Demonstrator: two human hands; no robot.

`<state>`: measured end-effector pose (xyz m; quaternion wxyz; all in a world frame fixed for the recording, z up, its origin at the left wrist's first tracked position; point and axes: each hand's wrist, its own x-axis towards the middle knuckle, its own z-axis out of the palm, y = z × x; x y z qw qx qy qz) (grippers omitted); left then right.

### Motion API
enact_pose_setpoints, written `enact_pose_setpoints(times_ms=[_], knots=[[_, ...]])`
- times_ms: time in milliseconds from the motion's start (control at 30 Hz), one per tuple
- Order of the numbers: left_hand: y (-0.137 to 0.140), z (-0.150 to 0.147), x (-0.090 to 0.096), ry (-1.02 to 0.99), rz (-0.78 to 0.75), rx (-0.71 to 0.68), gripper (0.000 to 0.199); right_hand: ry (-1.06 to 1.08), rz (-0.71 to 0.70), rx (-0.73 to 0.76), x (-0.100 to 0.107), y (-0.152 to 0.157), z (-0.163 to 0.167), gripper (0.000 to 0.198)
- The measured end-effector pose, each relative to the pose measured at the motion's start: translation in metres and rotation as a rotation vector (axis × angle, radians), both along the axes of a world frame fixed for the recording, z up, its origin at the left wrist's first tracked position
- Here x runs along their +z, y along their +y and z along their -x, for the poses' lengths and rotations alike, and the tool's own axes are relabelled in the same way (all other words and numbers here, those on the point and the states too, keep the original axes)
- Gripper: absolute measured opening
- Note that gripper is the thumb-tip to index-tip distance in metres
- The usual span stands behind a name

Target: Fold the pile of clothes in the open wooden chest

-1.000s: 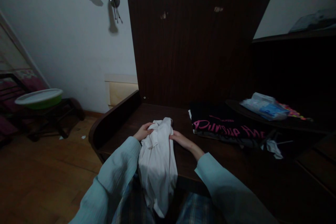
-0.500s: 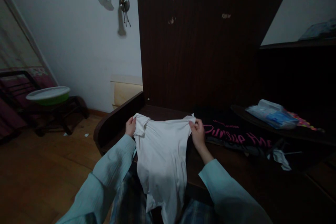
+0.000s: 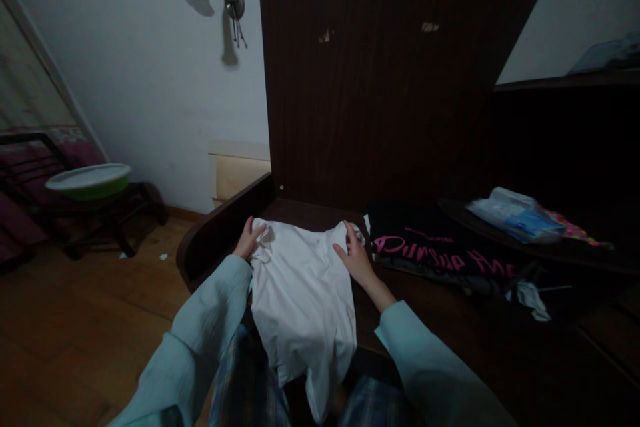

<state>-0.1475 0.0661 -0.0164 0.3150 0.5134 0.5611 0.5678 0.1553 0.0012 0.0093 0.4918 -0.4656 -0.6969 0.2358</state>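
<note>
A white garment (image 3: 300, 280), which looks like a T-shirt, lies spread on the dark wooden bench, its lower end hanging over the front edge toward my lap. At its upper left corner, my left hand (image 3: 247, 240) touches the bunched cloth, thumb and fingers apart. My right hand (image 3: 357, 259) rests on the upper right corner with its fingers spread. Both hands lie on the fabric without a closed grip. Some of the fingertips are hard to make out in the dim light.
Right of the garment lies folded black clothing (image 3: 440, 247) with pink lettering. Beyond it are a plastic packet (image 3: 520, 217) and a crumpled white scrap (image 3: 533, 300). The bench's raised side (image 3: 220, 223) stands at left. A green basin (image 3: 93, 183) sits on a chair farther left.
The garment's top edge, held taut between both hands before, now lies slack on the bench. My right hand has moved left and its fingers have spread; the left hand's grip has loosened.
</note>
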Motion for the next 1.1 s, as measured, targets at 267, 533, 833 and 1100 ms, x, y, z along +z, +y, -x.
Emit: enact_pose_setpoints(times_ms=[267,533,833,1100], knots=[[-0.021,-0.015,0.013,0.144,-0.097,-0.016,0.066,-0.103,0.000,-0.077,-0.006,0.001,0.004,0.060],[-0.037,-0.020,0.029,0.465,-0.384,0.372,0.050,-0.244,-0.162,-0.087,-0.001,-0.003,0.000,0.042],[-0.025,-0.010,0.017,0.673,0.036,0.357,0.015,-0.668,0.187,-0.345,0.003,-0.009,0.003,0.020],[-0.022,-0.015,0.013,0.446,0.024,0.215,0.053,-0.689,0.309,-0.353,0.004,-0.011,0.005,0.024]])
